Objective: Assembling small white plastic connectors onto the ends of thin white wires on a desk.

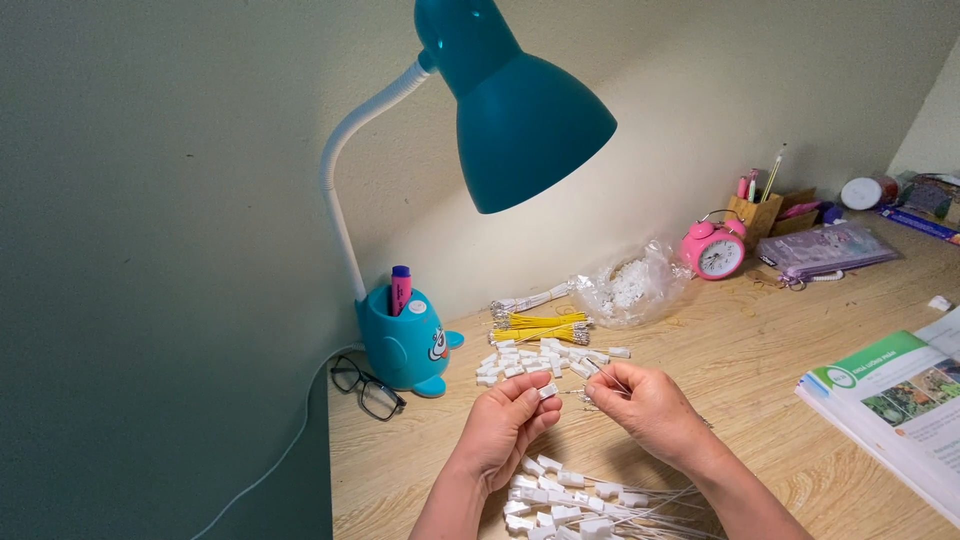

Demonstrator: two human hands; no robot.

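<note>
White connector [548, 390] sits pinched at the left hand's [503, 425] fingertips, raised off the desk [740, 350] and turned toward the right hand [645, 405], which nips thin wires [612, 378] just beside it, ends aimed at the housing. Loose connectors [530, 360] and yellow wire bundles [535, 325] lie just beyond the hands, within reach as stock. Wired pieces [570, 505] pile beneath the wrists, apart from the unworked lot. Teal lamp [520, 110] hangs above the hands, lighting them.
</note>
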